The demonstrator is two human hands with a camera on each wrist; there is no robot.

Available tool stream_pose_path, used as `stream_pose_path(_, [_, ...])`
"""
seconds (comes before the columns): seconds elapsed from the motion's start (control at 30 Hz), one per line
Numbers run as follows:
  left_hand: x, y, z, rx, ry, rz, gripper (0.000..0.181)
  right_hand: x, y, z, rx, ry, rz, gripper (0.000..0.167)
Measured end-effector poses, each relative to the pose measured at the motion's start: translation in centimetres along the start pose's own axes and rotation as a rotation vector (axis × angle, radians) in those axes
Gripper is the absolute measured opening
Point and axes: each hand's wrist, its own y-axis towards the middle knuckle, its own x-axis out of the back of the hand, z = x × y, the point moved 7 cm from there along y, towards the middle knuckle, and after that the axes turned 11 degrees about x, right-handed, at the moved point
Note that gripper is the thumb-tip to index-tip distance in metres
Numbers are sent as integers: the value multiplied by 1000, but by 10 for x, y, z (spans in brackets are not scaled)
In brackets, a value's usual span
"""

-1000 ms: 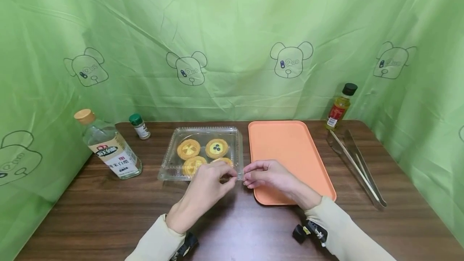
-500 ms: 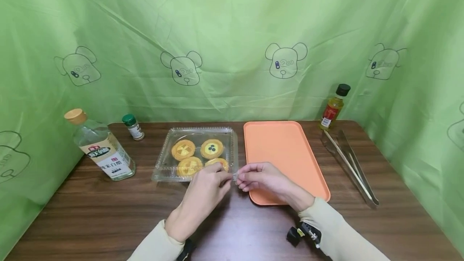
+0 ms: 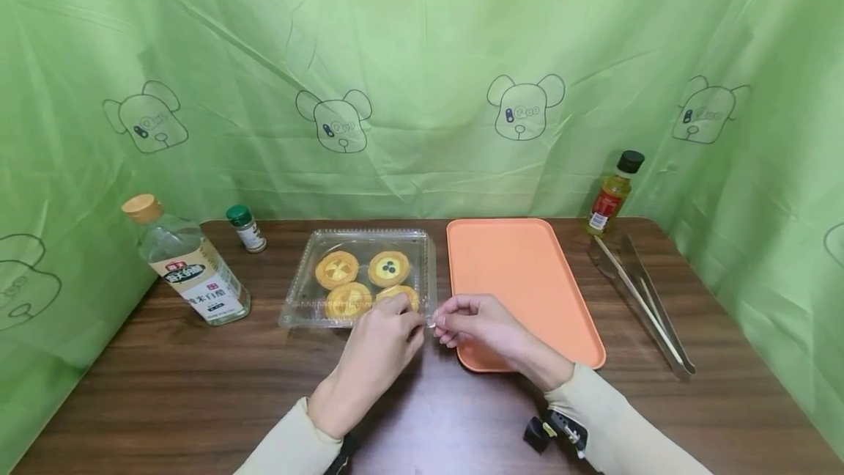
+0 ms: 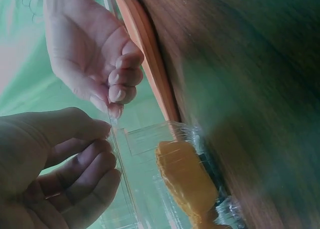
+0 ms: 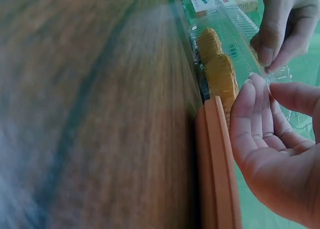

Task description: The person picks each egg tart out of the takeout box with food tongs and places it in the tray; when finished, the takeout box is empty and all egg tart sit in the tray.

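A clear plastic clamshell box [image 3: 300, 277] stands on the table with several round egg tarts [image 3: 389, 268] inside. One tart is topped with dark berries. My left hand [image 3: 379, 339] pinches the rim at the box's front right corner between thumb and forefinger. Just beside it, my right hand [image 3: 484, 325] holds the tip of the same corner between thumb and fingertips, its other fingers curled. In the right wrist view the thumb and fingers meet at the plastic corner [image 5: 270, 79]. The left hand hides part of a front tart. The lid looks closed.
An orange tray [image 3: 521, 262] lies right of the box, partly under my right hand. Metal tongs [image 3: 646, 306] lie farther right, below an oil bottle [image 3: 608, 200]. A white vinegar bottle [image 3: 198, 270] and a green-capped spice jar [image 3: 247, 229] stand left.
The right hand's fingertips have come in to the box corner beside the left hand's. The box stays in place; the view shifts slightly.
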Motion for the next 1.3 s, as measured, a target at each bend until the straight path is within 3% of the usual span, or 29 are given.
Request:
stream_pose_path(0.33, [-4, -1, -1, -69, 25, -66, 15, 1, -3, 5, 21, -108, -28, 15])
stream_pose_path(0.77, [-7, 0, 0, -129, 20, -115, 14, 3, -3, 4, 19, -89, -57, 15])
stream_pose_path(1.3, [-4, -3, 1, -118, 27, -188, 14, -2, -2, 0, -10, -58, -131, 14])
